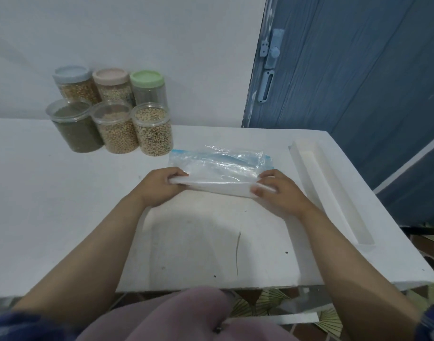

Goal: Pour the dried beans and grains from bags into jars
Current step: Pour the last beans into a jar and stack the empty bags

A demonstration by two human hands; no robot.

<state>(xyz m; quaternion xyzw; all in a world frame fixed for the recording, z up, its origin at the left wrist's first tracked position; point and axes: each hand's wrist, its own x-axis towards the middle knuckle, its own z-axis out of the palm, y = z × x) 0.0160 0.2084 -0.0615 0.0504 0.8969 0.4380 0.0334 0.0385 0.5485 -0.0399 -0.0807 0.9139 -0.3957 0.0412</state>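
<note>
An empty clear plastic bag [221, 166] with a blue zip strip lies flat on the white table [63, 193], its near edge folded over. My left hand [162, 185] pinches the fold's left end and my right hand [275, 190] pinches its right end. Several jars stand at the back left. In the front row, without lids, are a jar of green grains [74, 126], a jar of tan beans [116, 127] and a jar of pale beans [153, 130]. Behind them stand a blue-lidded jar [74, 84], a pink-lidded jar [111, 84] and a green-lidded jar [148, 88].
A long white trough-shaped foam piece [331, 188] lies along the table's right side. A blue door [346, 70] stands behind the table's right corner. The white wall runs behind the jars. My lap in pink cloth [186, 316] is under the near table edge.
</note>
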